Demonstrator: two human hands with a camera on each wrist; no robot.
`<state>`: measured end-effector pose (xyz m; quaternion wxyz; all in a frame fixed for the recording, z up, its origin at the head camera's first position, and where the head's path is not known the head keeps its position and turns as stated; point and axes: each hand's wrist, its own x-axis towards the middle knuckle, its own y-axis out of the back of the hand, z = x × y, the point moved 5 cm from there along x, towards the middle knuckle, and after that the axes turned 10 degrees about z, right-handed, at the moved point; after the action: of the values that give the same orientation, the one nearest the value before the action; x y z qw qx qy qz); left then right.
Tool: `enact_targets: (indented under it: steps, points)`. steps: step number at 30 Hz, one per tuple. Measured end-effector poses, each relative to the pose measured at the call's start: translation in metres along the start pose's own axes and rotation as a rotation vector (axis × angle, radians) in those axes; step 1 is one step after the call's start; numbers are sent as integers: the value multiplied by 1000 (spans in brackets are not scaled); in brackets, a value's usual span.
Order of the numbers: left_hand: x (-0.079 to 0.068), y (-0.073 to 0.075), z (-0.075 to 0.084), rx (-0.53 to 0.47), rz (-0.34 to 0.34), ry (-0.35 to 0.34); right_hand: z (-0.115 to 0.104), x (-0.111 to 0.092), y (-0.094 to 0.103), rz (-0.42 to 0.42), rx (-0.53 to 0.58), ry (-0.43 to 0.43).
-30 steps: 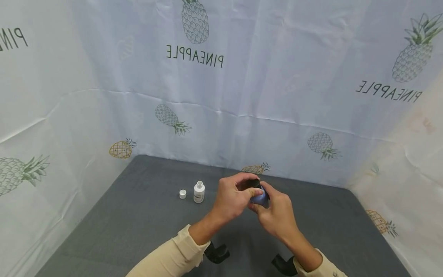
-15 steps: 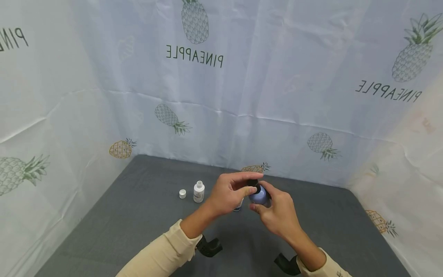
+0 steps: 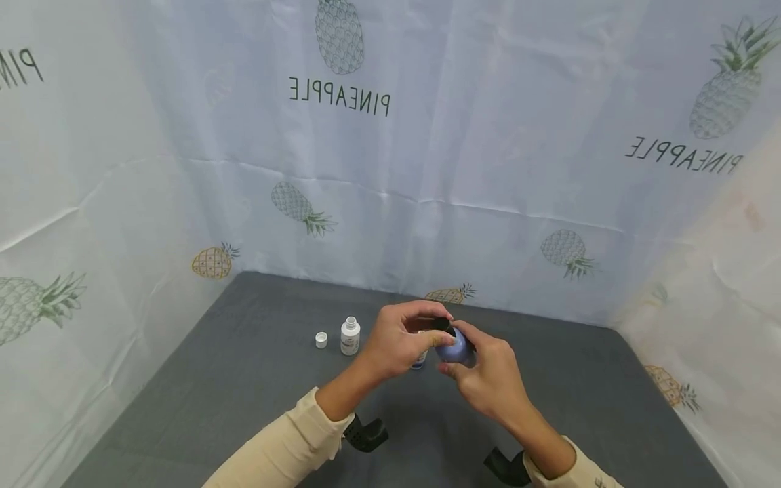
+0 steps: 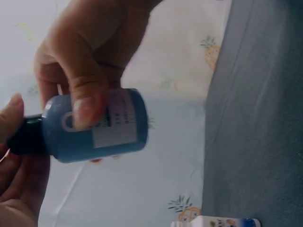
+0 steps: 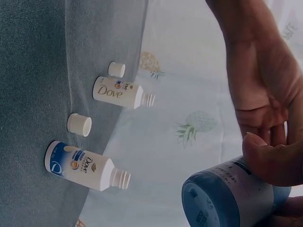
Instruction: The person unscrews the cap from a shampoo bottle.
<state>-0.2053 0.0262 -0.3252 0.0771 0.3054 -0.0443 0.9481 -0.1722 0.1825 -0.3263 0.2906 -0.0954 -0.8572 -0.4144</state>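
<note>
A blue bottle with a black cap is held in the air above the table. My right hand grips its body, thumb over the label in the left wrist view. My left hand holds the black cap between thumb and fingers. In the right wrist view the base of the blue bottle faces the camera. Two white Dove bottles stand uncapped: one left of my hands, the other mostly hidden behind my left hand in the head view.
Next to the left Dove bottle lies a white cap. A second white cap is beside the other Dove bottle in the right wrist view. The dark grey table backs onto a pineapple-print curtain.
My left hand has shifted a little left and turned about the cap, uncovering part of the second Dove bottle. The right hand keeps its grip, nearly still.
</note>
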Motion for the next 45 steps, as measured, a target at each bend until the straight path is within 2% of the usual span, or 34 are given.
enact_targets:
  steps: [4, 6, 8, 12, 14, 17, 20, 27, 32, 41, 45]
  points:
    - [-1, 0, -1, 72, 40, -66, -1, -1, 0, -9, 9, 23]
    - [-2, 0, -1, 68, 34, -85, -2, -1, 0, -11, 10, 27]
    - [-3, -1, -1, 29, 1, -93, -2, -1, 1, -5, 2, 26]
    - [-4, -1, 3, -64, -108, -107, -3, -1, 2, -11, -10, 17]
    - [-4, 0, 5, -82, -155, -107, -4, -1, 2, -15, -9, 20]
    - [-3, 2, 6, -90, -188, -92, -5, -2, 3, -16, -10, 26]
    - [-3, 4, 5, -80, -183, -74, -5, -2, 4, -15, -15, 26]
    - [-3, 7, 3, -42, -125, -42, -5, -4, 4, -25, -28, 10]
    - [-4, 9, 2, 38, -111, -29, -6, -5, 4, -28, -19, 10]
    - [-5, 9, 9, -15, -275, -52, -7, -6, 6, -26, -3, 5]
    - [-5, 11, 11, 23, -296, -50, -7, -6, 6, -38, 6, -12]
